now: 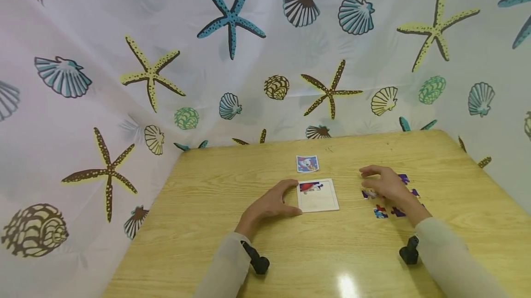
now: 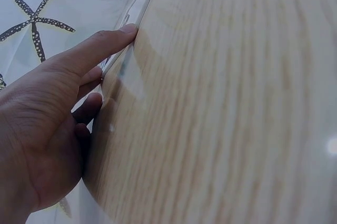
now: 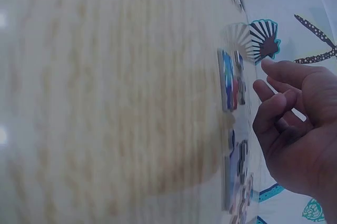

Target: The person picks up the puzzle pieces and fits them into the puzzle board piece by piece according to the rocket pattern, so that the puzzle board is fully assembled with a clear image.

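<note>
A square white puzzle tray [image 1: 318, 202] lies on the table, with a few joined pieces [image 1: 311, 187] in its upper left part. My left hand [image 1: 271, 202] holds the tray by its left side, thumb at the lower corner and a finger at the upper one. In the left wrist view the thumb of that left hand [image 2: 58, 92] rests along the tray's edge. Over several loose jigsaw pieces [image 1: 380, 211] hovers my right hand [image 1: 387, 183], fingers loosely bent. From the right wrist, the right hand [image 3: 300, 118] shows nothing between thumb and fingers; jigsaw pieces [image 3: 227, 81] lie beneath.
Just behind the tray lies a small picture card [image 1: 307, 163] with a white cartoon animal. The wooden table [image 1: 232, 173] meets a curtain [image 1: 257, 67] printed with starfish and shells at its back and sides.
</note>
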The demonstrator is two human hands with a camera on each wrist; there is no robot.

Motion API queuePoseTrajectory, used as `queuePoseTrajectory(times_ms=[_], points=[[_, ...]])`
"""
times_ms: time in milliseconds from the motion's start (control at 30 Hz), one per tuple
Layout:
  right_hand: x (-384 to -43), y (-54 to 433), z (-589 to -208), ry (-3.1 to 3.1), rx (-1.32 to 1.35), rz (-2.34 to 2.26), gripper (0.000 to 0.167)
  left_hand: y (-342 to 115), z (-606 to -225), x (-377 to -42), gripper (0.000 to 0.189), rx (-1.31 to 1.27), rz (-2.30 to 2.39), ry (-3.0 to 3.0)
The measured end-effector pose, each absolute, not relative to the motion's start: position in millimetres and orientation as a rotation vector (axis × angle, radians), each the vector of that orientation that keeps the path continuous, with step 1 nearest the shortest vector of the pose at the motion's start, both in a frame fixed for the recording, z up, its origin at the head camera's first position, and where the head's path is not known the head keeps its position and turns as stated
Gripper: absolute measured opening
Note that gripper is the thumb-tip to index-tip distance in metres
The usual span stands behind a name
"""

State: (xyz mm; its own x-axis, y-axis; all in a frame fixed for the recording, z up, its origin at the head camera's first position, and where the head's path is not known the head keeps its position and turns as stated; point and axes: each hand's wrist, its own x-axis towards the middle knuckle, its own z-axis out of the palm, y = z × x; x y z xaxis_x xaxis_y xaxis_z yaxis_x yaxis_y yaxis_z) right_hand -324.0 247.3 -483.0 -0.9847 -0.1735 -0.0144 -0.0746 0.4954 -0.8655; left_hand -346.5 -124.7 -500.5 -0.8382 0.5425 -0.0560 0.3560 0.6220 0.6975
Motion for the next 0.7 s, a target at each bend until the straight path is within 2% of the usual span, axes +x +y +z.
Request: queuePoseTrajectory(times_ms=[700], points=[[-319.2,298.6,-481.0,2.731,-0.114,-1.435,0.047,-122.9,-500.5,-346.9,0.092,0.707,1.013,2.586]])
